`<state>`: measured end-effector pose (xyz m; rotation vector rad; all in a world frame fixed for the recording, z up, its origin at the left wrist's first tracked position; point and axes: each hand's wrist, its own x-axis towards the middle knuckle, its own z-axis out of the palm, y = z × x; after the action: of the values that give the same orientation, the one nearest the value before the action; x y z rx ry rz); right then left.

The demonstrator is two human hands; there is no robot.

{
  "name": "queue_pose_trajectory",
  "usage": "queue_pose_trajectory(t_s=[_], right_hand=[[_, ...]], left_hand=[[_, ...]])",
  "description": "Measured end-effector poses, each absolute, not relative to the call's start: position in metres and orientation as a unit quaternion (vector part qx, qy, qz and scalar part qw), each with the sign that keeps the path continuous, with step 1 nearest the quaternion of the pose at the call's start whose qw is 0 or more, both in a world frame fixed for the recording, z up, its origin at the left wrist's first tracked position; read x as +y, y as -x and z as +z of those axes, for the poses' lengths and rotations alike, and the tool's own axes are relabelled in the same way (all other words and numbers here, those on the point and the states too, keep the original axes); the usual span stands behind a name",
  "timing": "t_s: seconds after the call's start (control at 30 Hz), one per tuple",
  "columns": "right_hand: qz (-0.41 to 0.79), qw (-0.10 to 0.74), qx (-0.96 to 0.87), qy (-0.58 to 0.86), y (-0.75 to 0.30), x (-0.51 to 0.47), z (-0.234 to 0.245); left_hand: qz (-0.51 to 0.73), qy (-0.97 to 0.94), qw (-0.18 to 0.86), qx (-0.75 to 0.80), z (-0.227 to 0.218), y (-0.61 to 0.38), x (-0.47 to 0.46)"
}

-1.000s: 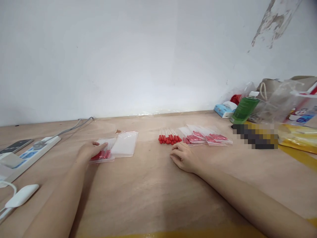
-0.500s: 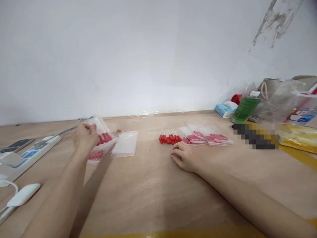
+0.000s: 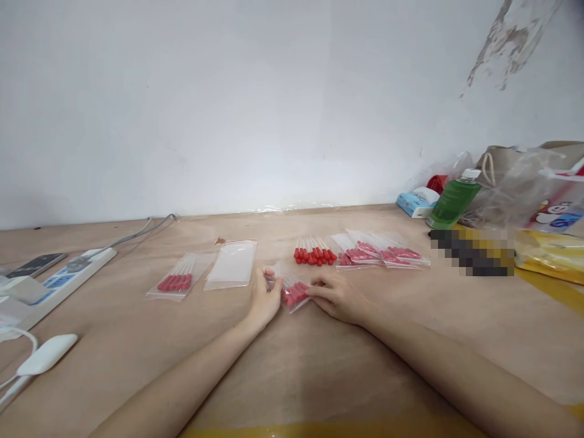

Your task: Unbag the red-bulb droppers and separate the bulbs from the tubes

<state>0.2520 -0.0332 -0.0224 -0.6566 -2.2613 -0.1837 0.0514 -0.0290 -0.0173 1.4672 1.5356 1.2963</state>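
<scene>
Between my two hands is a clear zip bag (image 3: 294,294) holding several red-tipped white sticks. My left hand (image 3: 267,294) grips its left edge, thumb and fingers closed on the plastic. The fingertips of my right hand (image 3: 336,297) pinch the bag's right edge. Just beyond lies a loose bunch of red-tipped sticks (image 3: 314,255), heads toward me. To its right, several filled bags (image 3: 381,250) overlap in a pile. On the left, another filled bag (image 3: 176,281) lies flat beside a stack of unfilled clear bags (image 3: 232,264).
A power strip (image 3: 68,280), a phone (image 3: 36,266) and a white plug-in device (image 3: 48,354) with its cable are at the left. At the right stand a tissue pack (image 3: 413,204), a green bottle (image 3: 454,199) and plastic bags (image 3: 502,188). A wall closes off the back.
My left hand has carried a filled bag from the left side to the middle, in front of the loose sticks. My right hand has taken hold of that bag's right edge.
</scene>
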Motion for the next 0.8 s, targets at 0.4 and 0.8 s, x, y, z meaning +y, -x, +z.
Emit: queue_pose_trajectory(t_s=[0.4,0.8], right_hand=[[-0.026,0.406,-0.876,0.258,-0.25,-0.015,-0.032],[-0.105,0.388,-0.889,0.219,-0.26,-0.041,-0.018]], left_hand=[[0.12,-0.766,0.385,0.501,0.049,-0.007,-0.116],[0.224,-0.889,0.238,0.32,0.021,-0.059,-0.038]])
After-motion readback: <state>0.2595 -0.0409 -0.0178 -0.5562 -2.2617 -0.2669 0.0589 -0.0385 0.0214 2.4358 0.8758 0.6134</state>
